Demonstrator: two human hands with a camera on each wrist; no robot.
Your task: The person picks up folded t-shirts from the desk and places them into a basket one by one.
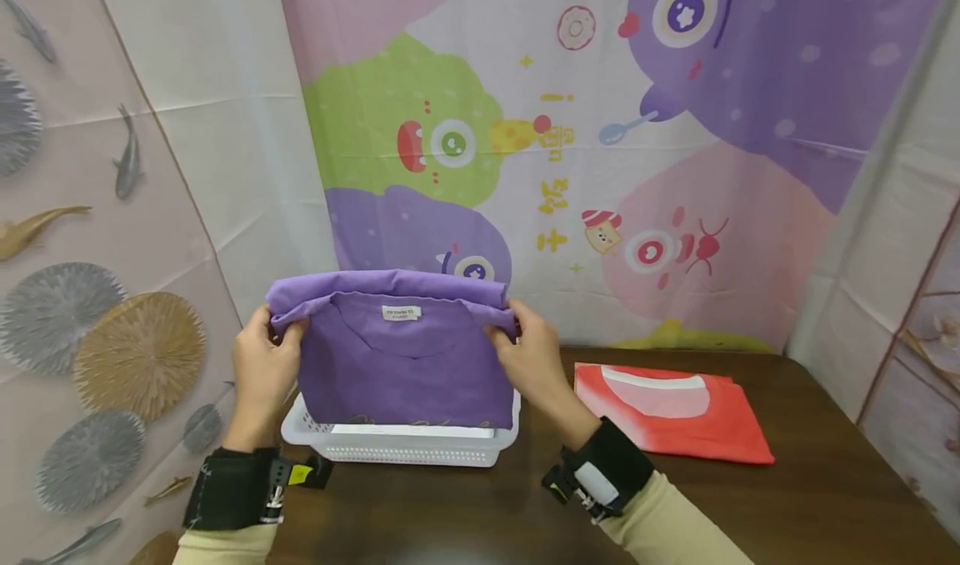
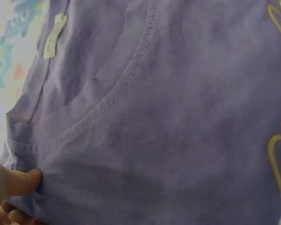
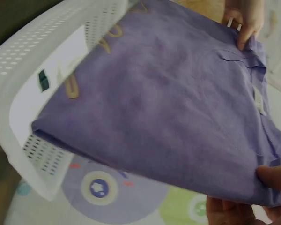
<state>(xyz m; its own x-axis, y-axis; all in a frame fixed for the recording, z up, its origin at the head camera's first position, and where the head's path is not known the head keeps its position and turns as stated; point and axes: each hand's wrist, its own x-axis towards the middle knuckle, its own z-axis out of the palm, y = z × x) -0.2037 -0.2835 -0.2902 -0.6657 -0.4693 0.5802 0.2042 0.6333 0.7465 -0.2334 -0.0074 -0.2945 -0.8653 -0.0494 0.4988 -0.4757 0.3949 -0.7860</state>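
Note:
A folded purple T-shirt (image 1: 408, 382) hangs between both hands, neckline up, with a white label (image 1: 401, 312) inside the collar. My left hand (image 1: 266, 361) pinches its left shoulder, thumb (image 2: 23, 182) on the front and fingers behind. At the opposite shoulder, my right hand (image 1: 531, 357) grips the cloth the same way, its thumb (image 3: 274, 177) pressed on the front. Gold lettering (image 3: 72, 86) runs near the shirt's lower edge. Behind and below that edge stands a white plastic basket (image 1: 412, 455), partly hidden by the shirt. Something flat and white (image 1: 450, 431) shows inside it.
A folded red garment (image 1: 675, 419) with a pink and white print lies to the right on the dark wooden table (image 1: 465, 515). Behind the table hangs a cartoon-printed curtain (image 1: 555, 157). A patterned cloth (image 1: 112, 240) hangs along the left side.

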